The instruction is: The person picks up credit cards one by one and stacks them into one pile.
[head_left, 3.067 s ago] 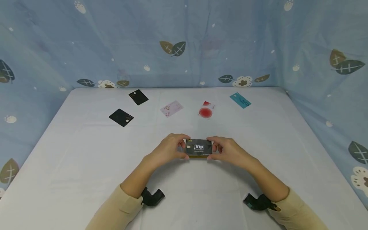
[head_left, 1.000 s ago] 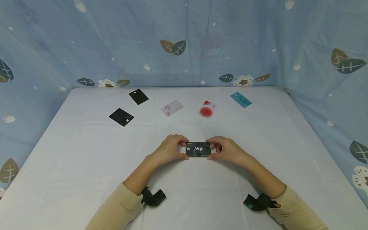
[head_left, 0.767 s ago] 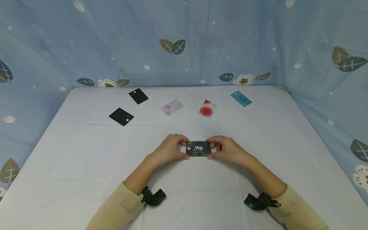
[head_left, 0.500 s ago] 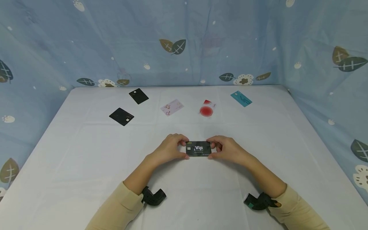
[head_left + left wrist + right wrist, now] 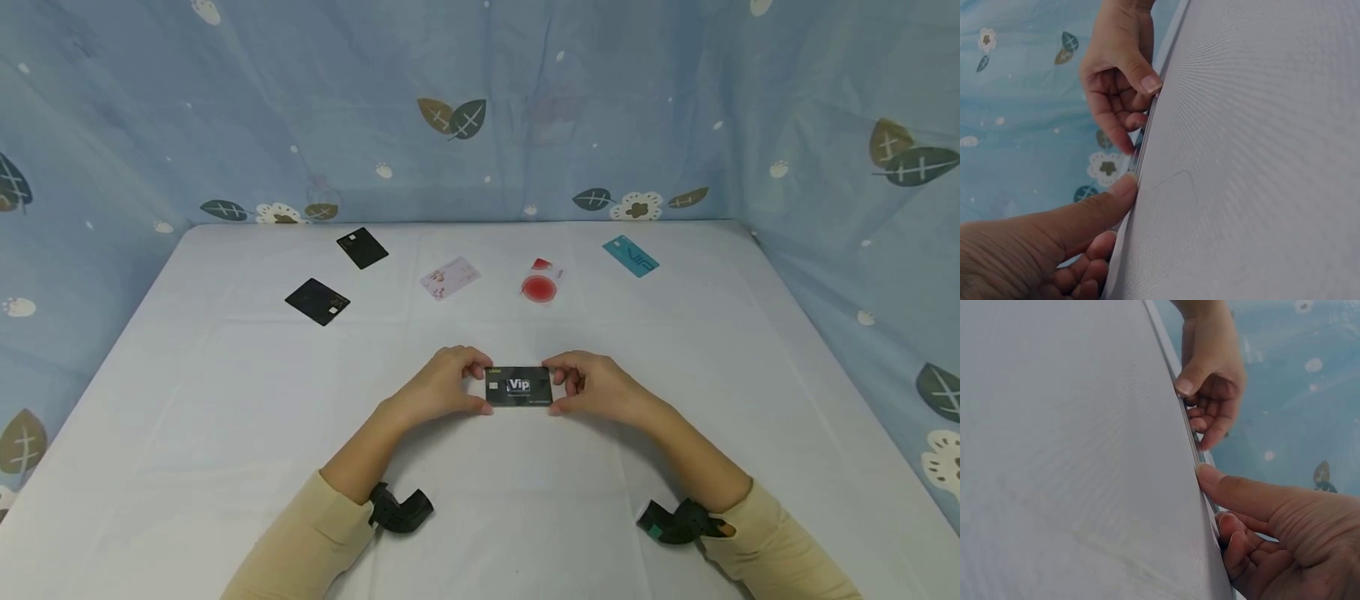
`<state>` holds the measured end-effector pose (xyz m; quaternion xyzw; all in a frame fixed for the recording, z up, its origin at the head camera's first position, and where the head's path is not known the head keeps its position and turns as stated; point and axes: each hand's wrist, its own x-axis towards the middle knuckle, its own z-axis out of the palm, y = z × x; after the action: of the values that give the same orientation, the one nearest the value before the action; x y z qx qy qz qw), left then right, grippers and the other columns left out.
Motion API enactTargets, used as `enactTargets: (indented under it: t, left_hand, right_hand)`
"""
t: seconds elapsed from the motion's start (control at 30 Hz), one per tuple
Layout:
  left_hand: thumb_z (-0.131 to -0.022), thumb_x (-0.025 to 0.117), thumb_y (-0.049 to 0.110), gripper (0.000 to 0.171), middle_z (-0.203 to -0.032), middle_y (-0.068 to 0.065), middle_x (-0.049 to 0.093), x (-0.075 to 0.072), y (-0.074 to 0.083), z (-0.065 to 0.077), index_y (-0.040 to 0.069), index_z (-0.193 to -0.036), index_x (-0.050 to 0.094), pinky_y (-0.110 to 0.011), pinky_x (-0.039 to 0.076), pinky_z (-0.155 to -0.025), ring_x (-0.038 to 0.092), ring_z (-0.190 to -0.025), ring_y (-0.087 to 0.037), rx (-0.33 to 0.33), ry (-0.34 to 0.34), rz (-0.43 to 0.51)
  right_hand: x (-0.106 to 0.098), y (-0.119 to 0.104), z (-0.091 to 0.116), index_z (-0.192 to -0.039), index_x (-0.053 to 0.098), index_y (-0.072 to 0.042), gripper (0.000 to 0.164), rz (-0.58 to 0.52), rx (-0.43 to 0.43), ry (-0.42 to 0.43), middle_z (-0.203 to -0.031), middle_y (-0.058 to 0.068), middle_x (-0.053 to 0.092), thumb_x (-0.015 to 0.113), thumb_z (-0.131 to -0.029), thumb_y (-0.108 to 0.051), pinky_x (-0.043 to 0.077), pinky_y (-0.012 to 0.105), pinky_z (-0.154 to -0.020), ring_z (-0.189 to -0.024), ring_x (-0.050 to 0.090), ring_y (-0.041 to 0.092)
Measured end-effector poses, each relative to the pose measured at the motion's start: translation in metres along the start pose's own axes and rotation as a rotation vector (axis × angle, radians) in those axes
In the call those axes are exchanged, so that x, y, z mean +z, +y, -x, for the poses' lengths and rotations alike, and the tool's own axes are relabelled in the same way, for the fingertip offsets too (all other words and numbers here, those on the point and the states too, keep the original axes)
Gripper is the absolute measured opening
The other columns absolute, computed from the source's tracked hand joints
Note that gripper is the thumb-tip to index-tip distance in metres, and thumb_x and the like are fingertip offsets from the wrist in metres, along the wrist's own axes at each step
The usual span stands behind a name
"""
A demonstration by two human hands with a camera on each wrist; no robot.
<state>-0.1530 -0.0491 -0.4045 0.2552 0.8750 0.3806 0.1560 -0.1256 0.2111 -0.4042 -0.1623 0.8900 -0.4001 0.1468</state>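
Note:
In the head view, a thin stack of cards [image 5: 517, 387] lies level at the middle of the table, a black card marked "Vip" on top. My left hand [image 5: 442, 387] grips its left end, index finger on the far corner and thumb on the near one. On the right end my right hand [image 5: 603, 392] has the same hold, thumb and index right at the corners. Both wrist views show the stack's narrow edge [image 5: 1142, 145] low over the white cloth, with thumbs against it. My other fingers curl behind, partly hidden.
Two black cards [image 5: 317, 302] lie at the back left of the white-covered table [image 5: 517, 483]. Farther right are a pale pink card [image 5: 450, 278], a card with a red circle [image 5: 538, 289] and a teal VIP card [image 5: 631, 256]. A patterned blue curtain [image 5: 480, 50] encloses the table.
About three seconds ago the stack showed a gold lower edge; now only the top black card shows from above. My right hand has shifted very slightly right. The loose cards have stayed put.

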Motion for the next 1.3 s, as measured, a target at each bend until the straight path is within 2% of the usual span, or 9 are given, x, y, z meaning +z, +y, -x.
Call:
enactTargets:
  t: [0.13,0.37,0.53,0.77,1.03,1.3]
  left_hand:
    - [-0.064,0.087,0.015,0.055,-0.09,-0.001,0.059,-0.001,-0.002,-0.001,0.002,-0.113,0.063,-0.03,0.04,-0.081,0.048,-0.086,-0.016,0.001,-0.006,0.01]
    - [-0.065,0.087,0.016,0.058,-0.093,0.0,0.059,-0.004,-0.004,0.001,0.004,-0.116,0.061,-0.031,0.042,-0.082,0.051,-0.087,-0.016,-0.07,-0.027,0.08]
    - [-0.068,0.085,0.015,0.058,-0.093,-0.001,0.059,-0.008,-0.004,0.001,0.003,-0.118,0.059,-0.03,0.042,-0.081,0.051,-0.087,-0.015,-0.095,-0.029,0.115]
    - [-0.072,0.082,0.015,0.056,-0.094,-0.003,0.06,-0.017,-0.002,0.0,0.004,-0.122,0.058,-0.028,0.043,-0.077,0.053,-0.083,-0.016,-0.104,0.021,0.138]
    - [-0.076,0.08,0.019,0.059,-0.1,-0.005,0.059,-0.021,-0.001,-0.009,0.005,-0.128,0.055,-0.029,0.044,-0.076,0.053,-0.087,-0.018,-0.1,0.069,0.113]
    - [-0.079,0.078,0.021,0.059,-0.107,-0.008,0.06,-0.031,0.001,-0.024,0.007,-0.131,0.054,-0.029,0.044,-0.073,0.052,-0.09,-0.02,-0.079,0.068,0.138]
  right_hand:
    - [-0.002,0.002,-0.001,-0.121,0.059,0.002,0.058,-0.02,-0.003,-0.014,-0.089,0.005,0.056,0.084,-0.07,-0.013,0.046,0.02,-0.062,-0.074,0.051,0.015]
    - [-0.006,0.005,0.003,-0.12,0.059,0.003,0.057,-0.097,0.006,-0.011,-0.092,0.008,0.058,0.082,-0.072,-0.017,0.045,0.019,-0.065,-0.076,0.051,0.016]
    - [-0.007,0.006,0.004,-0.12,0.06,0.002,0.051,-0.089,-0.032,0.046,-0.091,0.008,0.06,0.079,-0.076,-0.015,0.046,0.02,-0.066,-0.077,0.052,0.016]
    - [-0.013,0.009,0.001,-0.121,0.06,0.001,0.047,-0.066,-0.055,0.119,-0.094,0.011,0.06,0.076,-0.079,-0.011,0.045,0.02,-0.067,-0.08,0.051,0.021]
    - [-0.022,0.009,-0.005,-0.124,0.06,-0.002,0.049,-0.012,-0.005,0.202,-0.097,0.011,0.06,0.076,-0.08,-0.017,0.044,0.02,-0.066,-0.08,0.051,0.02]
    - [-0.03,0.003,-0.013,-0.127,0.058,-0.001,0.051,0.009,-0.013,0.232,-0.101,0.014,0.06,0.076,-0.081,-0.015,0.044,0.02,-0.062,-0.079,0.051,0.021]
